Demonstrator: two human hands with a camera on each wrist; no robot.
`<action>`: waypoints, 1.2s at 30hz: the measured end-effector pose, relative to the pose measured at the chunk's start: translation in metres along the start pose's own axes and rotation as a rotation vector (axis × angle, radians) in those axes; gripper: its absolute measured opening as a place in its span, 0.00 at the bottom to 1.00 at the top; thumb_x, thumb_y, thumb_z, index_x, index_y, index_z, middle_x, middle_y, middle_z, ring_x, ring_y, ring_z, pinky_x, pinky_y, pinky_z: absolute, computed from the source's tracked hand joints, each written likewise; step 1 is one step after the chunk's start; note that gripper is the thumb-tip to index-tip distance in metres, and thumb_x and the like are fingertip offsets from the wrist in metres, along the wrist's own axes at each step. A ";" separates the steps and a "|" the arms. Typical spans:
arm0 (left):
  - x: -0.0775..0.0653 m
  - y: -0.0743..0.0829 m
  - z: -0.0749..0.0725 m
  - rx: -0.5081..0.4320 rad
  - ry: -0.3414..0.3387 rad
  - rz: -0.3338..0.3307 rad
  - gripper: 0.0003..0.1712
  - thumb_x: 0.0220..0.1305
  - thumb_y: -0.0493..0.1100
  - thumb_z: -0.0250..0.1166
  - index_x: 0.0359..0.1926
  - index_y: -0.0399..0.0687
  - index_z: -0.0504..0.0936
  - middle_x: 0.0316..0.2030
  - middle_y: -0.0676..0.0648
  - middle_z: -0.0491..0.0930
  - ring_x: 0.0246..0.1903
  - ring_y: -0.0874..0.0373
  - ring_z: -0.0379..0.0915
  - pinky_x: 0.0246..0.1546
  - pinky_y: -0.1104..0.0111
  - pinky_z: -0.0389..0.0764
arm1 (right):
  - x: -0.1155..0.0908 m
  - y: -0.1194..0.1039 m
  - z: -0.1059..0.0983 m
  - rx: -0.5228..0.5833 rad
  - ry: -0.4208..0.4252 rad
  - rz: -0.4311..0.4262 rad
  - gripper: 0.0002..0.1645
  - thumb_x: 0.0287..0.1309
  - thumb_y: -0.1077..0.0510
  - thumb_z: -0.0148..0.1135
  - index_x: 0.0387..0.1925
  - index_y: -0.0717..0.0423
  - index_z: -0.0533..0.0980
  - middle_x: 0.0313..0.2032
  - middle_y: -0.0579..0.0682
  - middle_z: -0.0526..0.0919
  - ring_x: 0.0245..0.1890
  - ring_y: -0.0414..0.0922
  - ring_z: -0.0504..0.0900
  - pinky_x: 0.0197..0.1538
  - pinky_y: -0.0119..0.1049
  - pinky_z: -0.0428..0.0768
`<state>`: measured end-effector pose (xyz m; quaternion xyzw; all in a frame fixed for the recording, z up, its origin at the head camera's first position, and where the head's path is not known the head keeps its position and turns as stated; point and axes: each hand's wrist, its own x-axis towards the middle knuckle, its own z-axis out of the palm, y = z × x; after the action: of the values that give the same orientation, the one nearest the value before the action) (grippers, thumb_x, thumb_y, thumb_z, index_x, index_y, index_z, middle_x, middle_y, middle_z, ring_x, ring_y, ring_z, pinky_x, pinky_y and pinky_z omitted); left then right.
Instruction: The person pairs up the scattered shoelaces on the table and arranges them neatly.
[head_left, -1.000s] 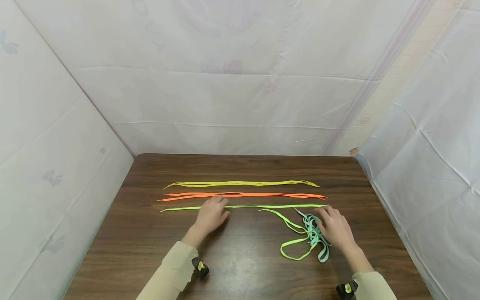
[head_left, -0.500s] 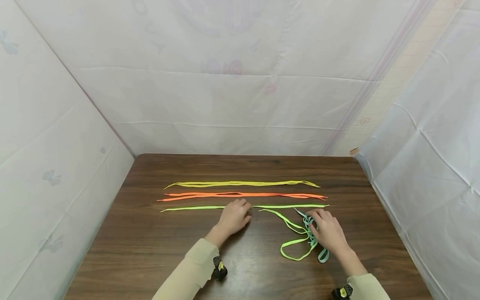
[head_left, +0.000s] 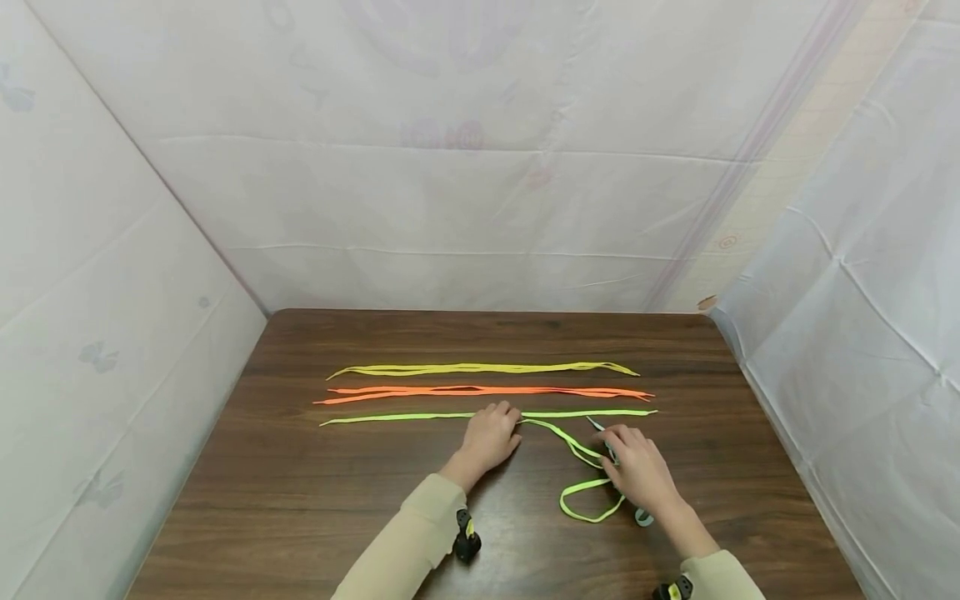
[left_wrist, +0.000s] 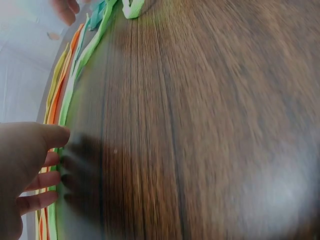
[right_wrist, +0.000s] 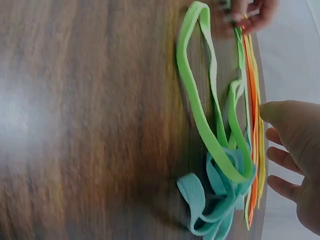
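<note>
My left hand [head_left: 489, 437] hovers at or touches the straight green shoelace [head_left: 405, 417], close to one end of a loose green shoelace [head_left: 592, 520]. In the left wrist view its thumb and fingers stand apart, and I see nothing pinched. Over the bunched teal shoelace [right_wrist: 192, 192] is my right hand [head_left: 639, 468], which hides most of that bunch from the head view. In the right wrist view its fingers are spread and loosely bent, with no lace between them. The loose green lace loops over the teal bunch and reaches left toward my left hand.
Beyond the straight green lace lie orange shoelaces [head_left: 517, 389] and yellow shoelaces [head_left: 480, 367], stretched side by side across the brown wooden table [head_left: 300, 500]. Pale patterned sheets [head_left: 465, 200] hang behind the table and along both sides.
My left hand has slid right along the straight green lace to near the loose green lace's end. My right hand has moved left and toward me, over the teal bunch.
</note>
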<state>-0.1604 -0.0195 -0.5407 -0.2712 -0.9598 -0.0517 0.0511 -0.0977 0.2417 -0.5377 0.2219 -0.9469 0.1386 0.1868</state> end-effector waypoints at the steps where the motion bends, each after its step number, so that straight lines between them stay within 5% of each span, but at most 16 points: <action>1: 0.001 0.001 0.001 -0.001 0.002 -0.008 0.16 0.56 0.53 0.65 0.44 0.52 0.79 0.37 0.52 0.75 0.35 0.58 0.73 0.36 0.67 0.77 | 0.000 -0.001 0.002 0.006 -0.002 -0.011 0.20 0.38 0.61 0.73 0.39 0.53 0.79 0.38 0.49 0.78 0.38 0.50 0.77 0.33 0.46 0.75; 9: 0.008 0.007 0.003 0.004 0.017 -0.050 0.13 0.56 0.52 0.65 0.40 0.53 0.80 0.35 0.52 0.75 0.33 0.58 0.72 0.33 0.66 0.76 | 0.003 -0.010 0.013 0.044 -0.002 -0.051 0.21 0.40 0.60 0.73 0.41 0.54 0.79 0.36 0.48 0.78 0.38 0.48 0.78 0.41 0.46 0.76; 16: 0.015 0.010 0.008 -0.001 0.061 -0.090 0.10 0.55 0.52 0.66 0.32 0.53 0.78 0.32 0.52 0.75 0.29 0.58 0.73 0.30 0.67 0.76 | 0.005 -0.017 0.018 0.016 -0.018 -0.019 0.20 0.40 0.58 0.72 0.40 0.53 0.79 0.36 0.46 0.78 0.35 0.45 0.77 0.36 0.41 0.76; 22: 0.017 0.013 0.014 -0.002 0.140 -0.083 0.08 0.56 0.48 0.66 0.27 0.52 0.77 0.27 0.53 0.74 0.25 0.60 0.71 0.23 0.71 0.72 | 0.006 -0.022 0.022 0.009 -0.046 0.000 0.18 0.42 0.57 0.72 0.39 0.52 0.78 0.34 0.46 0.77 0.34 0.45 0.76 0.34 0.41 0.75; 36: 0.020 0.015 0.011 -0.031 0.207 -0.050 0.08 0.60 0.43 0.61 0.26 0.50 0.73 0.22 0.54 0.75 0.21 0.61 0.71 0.18 0.73 0.70 | 0.010 -0.026 0.030 -0.054 -0.012 0.031 0.18 0.39 0.56 0.73 0.33 0.55 0.75 0.29 0.49 0.75 0.28 0.47 0.74 0.28 0.40 0.72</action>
<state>-0.1702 0.0051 -0.5476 -0.2412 -0.9548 -0.0956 0.1447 -0.1024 0.2049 -0.5561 0.2031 -0.9547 0.1143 0.1850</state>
